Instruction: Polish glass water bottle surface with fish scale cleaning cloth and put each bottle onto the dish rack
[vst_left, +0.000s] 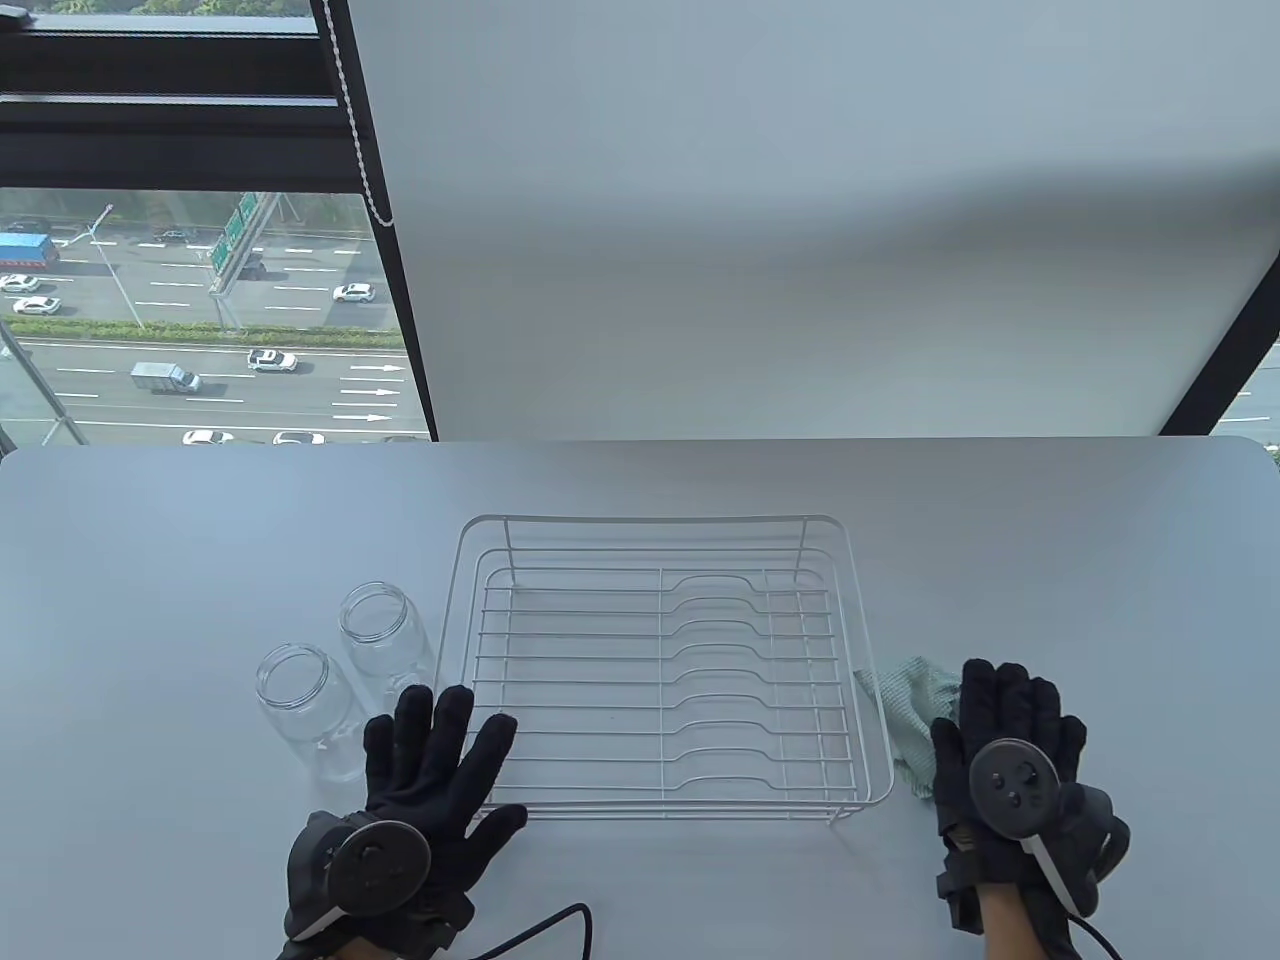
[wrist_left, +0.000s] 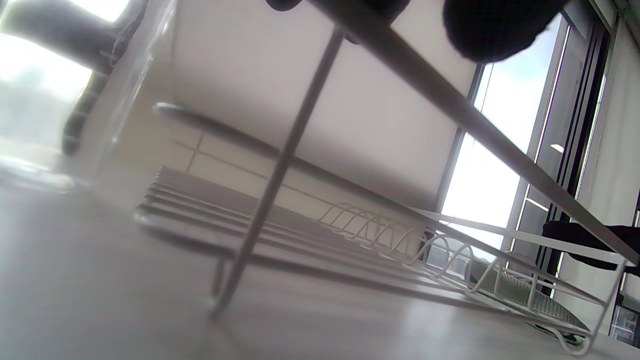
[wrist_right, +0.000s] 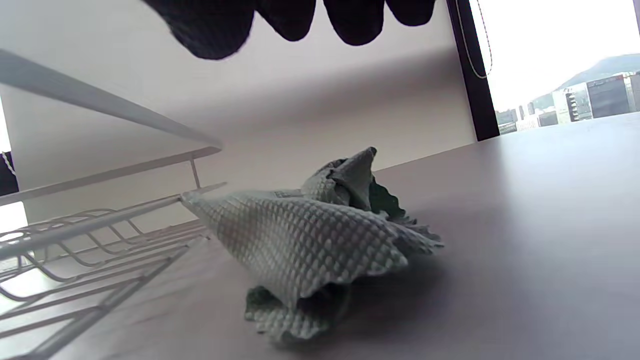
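Two clear glass bottles stand upright left of the rack, one nearer (vst_left: 303, 708) and one farther (vst_left: 383, 630). The white wire dish rack (vst_left: 668, 662) sits mid-table with nothing in it. A crumpled pale green fish scale cloth (vst_left: 908, 712) (wrist_right: 320, 235) lies just right of the rack. My left hand (vst_left: 430, 765) lies flat with fingers spread, between the nearer bottle and the rack's front left corner, fingertips over the rack's rim (wrist_left: 450, 95). My right hand (vst_left: 1005, 720) is flat with straight fingers over the cloth's right part, holding nothing.
The white table (vst_left: 160, 560) ends at a window behind, with a roller blind (vst_left: 800, 220) down over most of it. A black cable (vst_left: 540, 925) runs from my left wrist along the front edge.
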